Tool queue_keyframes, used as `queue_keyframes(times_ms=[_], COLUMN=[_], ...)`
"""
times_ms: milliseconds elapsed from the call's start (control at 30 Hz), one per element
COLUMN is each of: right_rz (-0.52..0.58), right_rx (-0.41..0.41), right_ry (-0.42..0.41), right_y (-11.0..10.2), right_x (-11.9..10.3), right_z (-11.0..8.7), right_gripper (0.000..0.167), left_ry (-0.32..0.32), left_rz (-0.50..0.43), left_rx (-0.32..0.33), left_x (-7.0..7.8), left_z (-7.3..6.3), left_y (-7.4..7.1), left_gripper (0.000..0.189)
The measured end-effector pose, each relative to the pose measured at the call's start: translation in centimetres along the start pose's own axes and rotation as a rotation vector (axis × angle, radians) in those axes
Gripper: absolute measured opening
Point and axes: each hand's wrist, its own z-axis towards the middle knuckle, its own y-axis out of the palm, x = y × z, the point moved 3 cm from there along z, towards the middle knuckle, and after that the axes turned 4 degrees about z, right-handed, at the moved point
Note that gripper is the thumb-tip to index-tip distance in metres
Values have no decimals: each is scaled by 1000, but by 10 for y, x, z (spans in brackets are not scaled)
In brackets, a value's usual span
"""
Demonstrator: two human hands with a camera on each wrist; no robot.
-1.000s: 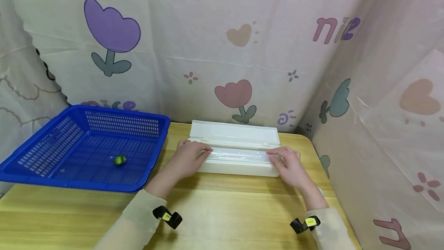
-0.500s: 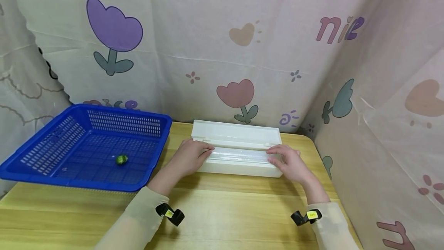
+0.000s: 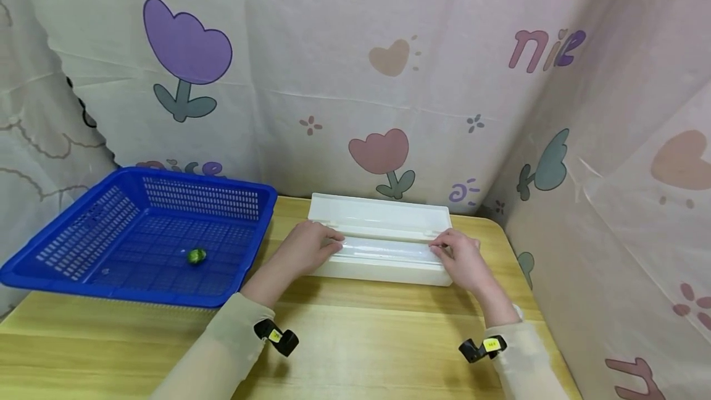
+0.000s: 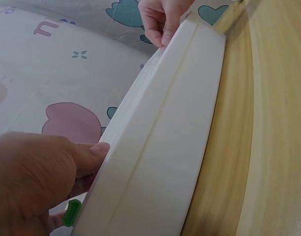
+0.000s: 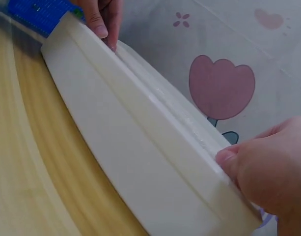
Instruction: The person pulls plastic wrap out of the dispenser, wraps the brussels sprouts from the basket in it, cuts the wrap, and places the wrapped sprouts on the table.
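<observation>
A long white cling film dispenser (image 3: 383, 272) lies on the table with its lid (image 3: 383, 212) raised at the back. Clear cling film (image 3: 389, 250) stretches along its open top, catching the light. At the dispenser's left end, my left hand (image 3: 308, 247) pinches the film between thumb and fingers. The right hand (image 3: 463, 258) pinches the film near the other end, thumb against forefinger. In the left wrist view, a small green piece (image 4: 71, 212) shows below the left thumb. The fingers' undersides and the roll inside are hidden.
A blue perforated basket (image 3: 252, 252) stands on the left of the wooden table (image 3: 366, 338). Inside it lies a small green striped round thing (image 3: 196, 256). A patterned curtain (image 3: 311, 66) hangs close behind the table and along the right side.
My right thumb and fingertips have drawn together on the film, and the right wrist has shifted slightly left. The left hand keeps its place on the dispenser. The head view has drifted slightly.
</observation>
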Motion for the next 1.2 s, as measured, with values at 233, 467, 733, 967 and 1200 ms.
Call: queue_keyframes(times_ms=[233,467,733,967,1200], right_rz=[48,103,181,227,276], right_rx=[131,240,256,257,243], right_ry=[19,76,138,163,159], right_y=[6,5,5,6,5], right_x=[4,7,9,13,14], right_z=[2,5,2,1,-2], right_gripper=[5,9,11,10,14], left_ry=[-41,52,125,93,39], left_rz=[-33,57,109,86,100], left_rx=[-3,27,136,150,107], left_x=[-2,1,1,-2,-7], left_z=[5,10,14,13,5], left_y=[4,6,6,4,-2], left_gripper=[20,4,9,6,10])
